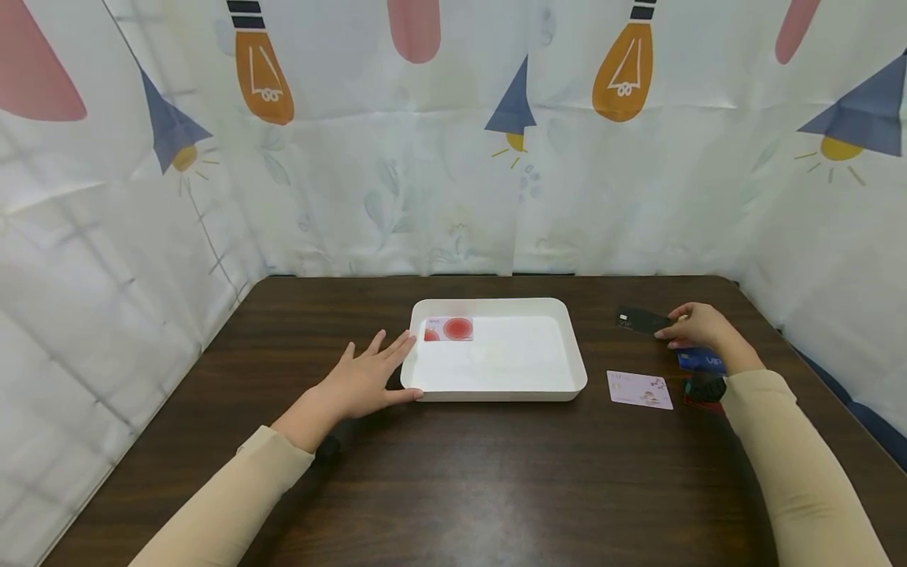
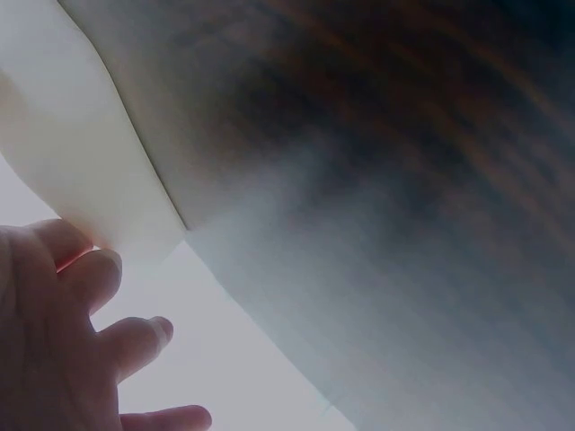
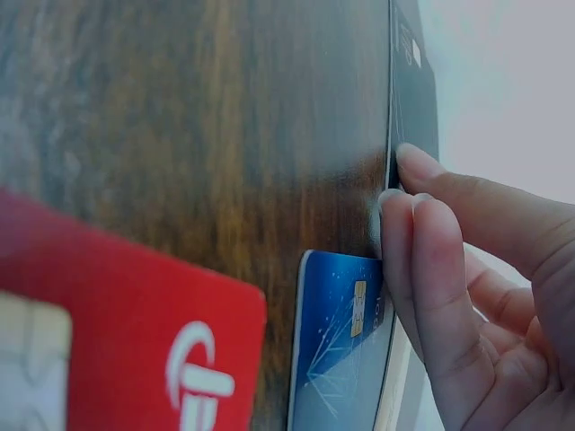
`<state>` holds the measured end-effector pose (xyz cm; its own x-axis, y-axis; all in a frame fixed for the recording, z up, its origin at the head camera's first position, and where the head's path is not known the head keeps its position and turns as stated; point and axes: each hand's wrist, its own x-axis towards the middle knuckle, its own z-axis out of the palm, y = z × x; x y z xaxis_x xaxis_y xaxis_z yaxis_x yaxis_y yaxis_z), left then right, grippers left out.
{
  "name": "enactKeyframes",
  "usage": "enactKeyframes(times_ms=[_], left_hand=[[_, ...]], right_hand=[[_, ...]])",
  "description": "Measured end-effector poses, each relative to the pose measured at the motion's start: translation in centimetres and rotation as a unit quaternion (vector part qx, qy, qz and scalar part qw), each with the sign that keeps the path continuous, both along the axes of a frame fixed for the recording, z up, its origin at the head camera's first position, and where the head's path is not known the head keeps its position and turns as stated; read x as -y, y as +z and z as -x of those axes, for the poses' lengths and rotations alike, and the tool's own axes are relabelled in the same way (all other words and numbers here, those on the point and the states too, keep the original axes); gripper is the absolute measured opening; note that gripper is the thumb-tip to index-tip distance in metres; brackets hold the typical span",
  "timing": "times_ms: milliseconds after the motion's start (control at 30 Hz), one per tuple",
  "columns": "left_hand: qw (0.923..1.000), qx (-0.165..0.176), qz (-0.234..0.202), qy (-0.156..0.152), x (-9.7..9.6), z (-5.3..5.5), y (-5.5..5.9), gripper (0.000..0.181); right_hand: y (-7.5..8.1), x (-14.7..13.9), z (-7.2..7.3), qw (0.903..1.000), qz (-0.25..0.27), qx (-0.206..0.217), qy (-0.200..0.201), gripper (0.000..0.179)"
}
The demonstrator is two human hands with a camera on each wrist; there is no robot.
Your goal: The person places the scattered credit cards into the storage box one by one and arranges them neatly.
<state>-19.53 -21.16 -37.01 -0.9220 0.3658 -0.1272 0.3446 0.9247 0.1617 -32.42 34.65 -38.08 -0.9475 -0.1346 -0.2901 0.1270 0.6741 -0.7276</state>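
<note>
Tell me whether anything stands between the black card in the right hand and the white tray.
Nothing visible lies between the black card, pinched in the right hand, and the white tray; only the raised rim seems to need clearing. The pale pink card lies nearer the camera.

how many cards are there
5: patterned card in the white tray, black card in the right hand; lilac card, blue card and red card on the table. Others may be hidden.
</note>
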Motion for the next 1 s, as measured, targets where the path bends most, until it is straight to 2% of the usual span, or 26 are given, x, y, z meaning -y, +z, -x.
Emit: enactKeyframes(times_ms=[233,500,700,1000], left_hand=[[1.0,-0.001,0.001,0.001,0.0,-0.1,0.0,0.097],[1.0,-0.003,0.002,-0.001,0.1,0.0,-0.2,0.098],[1.0,-0.001,0.003,0.001,0.0,0.0,0.0,0.098],[1.0,0.0,0.001,0.001,-0.1,-0.2,0.2,0.097]], right_hand=[[-0.2,-0.2,-0.1,0.9996,0.005,-0.025,-0.01,0.059],[-0.4,-0.3,-0.3,0.9981,0.04,-0.039,-0.026,0.049],[0.0,-0.6,-0.7,0.9967,0.077,-0.019,-0.018,0.042],[-0.3,-1.1,-1.0,0.9902,0.137,0.003,-0.028,0.05]])
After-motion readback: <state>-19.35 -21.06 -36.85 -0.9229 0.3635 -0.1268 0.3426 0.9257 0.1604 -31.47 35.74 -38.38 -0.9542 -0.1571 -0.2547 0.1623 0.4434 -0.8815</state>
